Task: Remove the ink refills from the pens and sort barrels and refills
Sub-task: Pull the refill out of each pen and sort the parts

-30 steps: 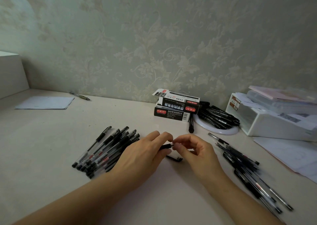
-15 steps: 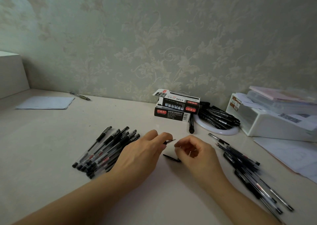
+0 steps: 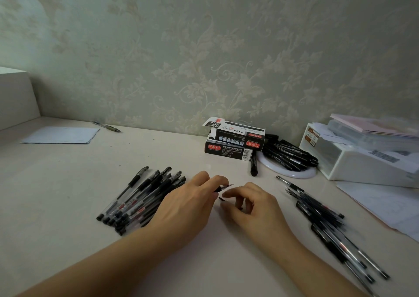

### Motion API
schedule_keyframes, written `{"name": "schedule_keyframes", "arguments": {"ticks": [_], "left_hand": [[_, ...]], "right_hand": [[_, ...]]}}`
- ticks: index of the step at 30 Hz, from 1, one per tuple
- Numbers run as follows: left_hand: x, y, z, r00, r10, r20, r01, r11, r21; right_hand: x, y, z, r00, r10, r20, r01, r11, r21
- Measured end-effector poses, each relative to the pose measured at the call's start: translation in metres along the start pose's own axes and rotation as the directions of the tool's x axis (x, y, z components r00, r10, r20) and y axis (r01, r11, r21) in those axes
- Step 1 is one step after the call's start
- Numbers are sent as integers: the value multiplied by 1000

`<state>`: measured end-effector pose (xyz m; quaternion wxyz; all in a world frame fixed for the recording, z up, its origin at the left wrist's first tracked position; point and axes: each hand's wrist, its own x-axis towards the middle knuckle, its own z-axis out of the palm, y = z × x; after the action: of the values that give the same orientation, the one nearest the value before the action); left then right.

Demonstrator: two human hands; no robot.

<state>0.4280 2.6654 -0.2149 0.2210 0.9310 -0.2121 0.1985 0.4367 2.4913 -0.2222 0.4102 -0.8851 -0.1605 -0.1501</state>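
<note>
My left hand (image 3: 190,203) grips a black pen (image 3: 223,187) whose thin ink tip pokes out to the right of my fingers. Just right of it is my right hand (image 3: 251,206), fingers curled around a small dark pen part that barely shows. A short black cap (image 3: 220,198) lies on the table between both hands, partly under my right fingers. Several capped pens form a pile (image 3: 140,197) left of my left hand. A blurred pile of dark pen parts (image 3: 328,224) lies to the right.
Two stacked pen boxes (image 3: 233,142) stand by the wall, with black markers (image 3: 290,154) on a white ring beside them. A white storage box (image 3: 362,163) and papers (image 3: 385,203) fill the right. A sheet (image 3: 61,134) and one pen (image 3: 106,126) lie far left.
My hands met at the pen's tip, then drew apart. The refill tip now shows bare at my left fingers, and my right hand has dropped slightly toward the cap.
</note>
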Motion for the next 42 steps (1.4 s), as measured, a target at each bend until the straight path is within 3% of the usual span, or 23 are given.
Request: {"name": "schedule_keyframes", "arguments": {"ticks": [2,6,12,17,19,21,23,26,28,31,33,38,42], "left_hand": [[1,0,-1,1000,30,-8,-30,999,-24],[0,3,-1,995,102,1,-101,993,-63],[1,3,-2,993,113,-39,-116,991,-63],[0,0,-1,994,69,-86,-71,997,-19],[0,-1,0,994,49,-102,-50,999,-12],[0,-1,0,994,35,-107,-36,999,-13],[0,-2,1,993,27,-112,-29,1000,-12],[0,-2,1,993,21,-116,-23,1000,-11],[0,-2,0,993,19,-119,-20,1000,-9],[0,-2,0,992,17,-121,-18,1000,-2],[0,-3,0,992,19,-122,-19,1000,4],[0,-3,0,990,12,-138,-10,1000,12],[0,-3,0,989,-15,-144,18,1000,21]], "right_hand": [[1,0,-2,997,59,-40,-53,988,145],[2,-2,-8,990,140,13,-133,903,409],[5,-1,-12,973,231,0,-192,808,557],[13,6,-24,903,404,-143,-140,594,792],[15,10,-32,850,463,-250,-92,600,795],[16,15,-40,818,459,-348,-73,683,727],[16,19,-45,831,377,-410,-70,800,595],[15,21,-50,900,155,-408,-39,960,278],[13,20,-50,930,-1,-368,31,997,73],[9,21,-49,939,-225,-259,118,921,-372],[9,25,-50,947,-242,-213,83,822,-564],[12,37,-66,964,-37,-262,-165,689,-706],[12,41,-69,954,58,-296,-272,589,-761]]}}
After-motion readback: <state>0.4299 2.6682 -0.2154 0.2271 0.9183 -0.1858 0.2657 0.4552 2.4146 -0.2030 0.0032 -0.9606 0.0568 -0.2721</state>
